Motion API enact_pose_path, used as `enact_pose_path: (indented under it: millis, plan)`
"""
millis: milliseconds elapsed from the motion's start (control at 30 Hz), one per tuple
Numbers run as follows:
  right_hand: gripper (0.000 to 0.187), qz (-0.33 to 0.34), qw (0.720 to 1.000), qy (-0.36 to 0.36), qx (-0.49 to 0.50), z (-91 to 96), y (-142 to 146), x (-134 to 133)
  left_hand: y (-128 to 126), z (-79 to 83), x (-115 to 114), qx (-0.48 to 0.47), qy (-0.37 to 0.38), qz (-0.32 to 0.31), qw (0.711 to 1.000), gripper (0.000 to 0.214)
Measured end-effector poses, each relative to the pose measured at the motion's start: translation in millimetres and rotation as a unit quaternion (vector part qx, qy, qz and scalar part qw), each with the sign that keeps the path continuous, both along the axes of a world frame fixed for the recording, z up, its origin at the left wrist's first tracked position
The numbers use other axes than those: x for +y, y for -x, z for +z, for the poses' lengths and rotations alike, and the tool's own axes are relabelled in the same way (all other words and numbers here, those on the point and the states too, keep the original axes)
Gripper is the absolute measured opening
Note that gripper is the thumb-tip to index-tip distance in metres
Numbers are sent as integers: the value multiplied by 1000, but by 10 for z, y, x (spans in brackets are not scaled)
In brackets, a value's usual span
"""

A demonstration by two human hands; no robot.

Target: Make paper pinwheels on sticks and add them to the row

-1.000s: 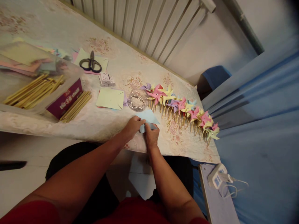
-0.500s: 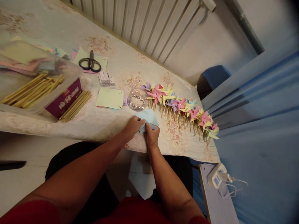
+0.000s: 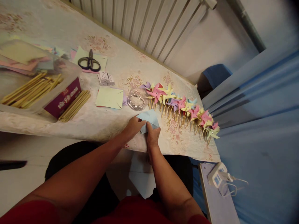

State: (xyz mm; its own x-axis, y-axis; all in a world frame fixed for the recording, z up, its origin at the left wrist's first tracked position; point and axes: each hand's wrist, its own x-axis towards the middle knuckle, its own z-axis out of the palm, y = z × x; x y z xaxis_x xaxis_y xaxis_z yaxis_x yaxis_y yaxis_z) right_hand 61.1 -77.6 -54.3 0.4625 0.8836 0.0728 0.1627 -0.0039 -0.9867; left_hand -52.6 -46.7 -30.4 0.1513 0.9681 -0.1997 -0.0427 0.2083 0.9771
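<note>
A light blue paper square (image 3: 151,117) with slit, lifted edges lies between my hands at the table's front edge. My left hand (image 3: 135,125) grips its left side, thumb and fingers closed on it. My right hand (image 3: 153,134) pinches the near right part, the thumb pressing on the paper. Just beyond them stands a clear round dish (image 3: 135,100) of small shiny metal pieces. A stack of pale yellow paper squares (image 3: 109,97), with slits at the corners, lies to the left of the dish.
Finished paper pinwheels (image 3: 181,104) on sticks lie in a row at right. Black-handled scissors (image 3: 89,63) rest on paper sheets. Small white boxes (image 3: 106,78) sit nearby. A clear bin (image 3: 28,90) holds sticks; more sticks (image 3: 74,106) lie beside it. A power strip (image 3: 218,175) is at lower right.
My hands shift very slightly on the blue paper, with the left fingers and right thumb moving a little to the right. Everything else stays in place.
</note>
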Motion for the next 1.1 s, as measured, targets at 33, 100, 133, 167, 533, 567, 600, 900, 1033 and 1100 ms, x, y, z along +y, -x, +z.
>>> enact_pose_path:
  millis: [33, 100, 133, 167, 533, 567, 600, 900, 1033, 1100]
  plan:
    - [32, 2, 1000, 2, 6, -17, -8, 2, 1, 5, 1, -7, 4, 2, 1000, 12]
    - [32, 5, 1000, 3, 19, -53, -29, 2, 3, 17, 3, -31, 17, 2, 999, 12]
    - [32, 5, 1000, 1, 25, -68, -39, 0, 6, 22, 4, -51, 25, -1, 998, 13]
    - [32, 5, 1000, -3, 30, -80, -49, -5, 9, 25, 6, -75, 32, -5, 997, 14]
    - [28, -73, 988, -70, 114, -101, -69, -291, 6, -63, 89, -256, 80, -33, 963, 11]
    - [28, -85, 989, -65, 106, -113, -76, -334, 1, -61, 90, -262, 87, -36, 960, 10]
    - [28, -94, 990, -59, 90, -125, -85, -378, -2, -54, 89, -267, 94, -41, 958, 10]
    - [25, -8, 974, -95, -207, -41, -176, -531, -51, 42, 58, -307, 100, -84, 943, 7]
    - [29, 22, 970, -96, -220, 35, -222, -448, -108, 38, 74, -305, 101, -98, 942, 4]
    - [29, 31, 973, -94, -208, 57, -262, -406, -149, 30, 83, -305, 97, -114, 940, 6]
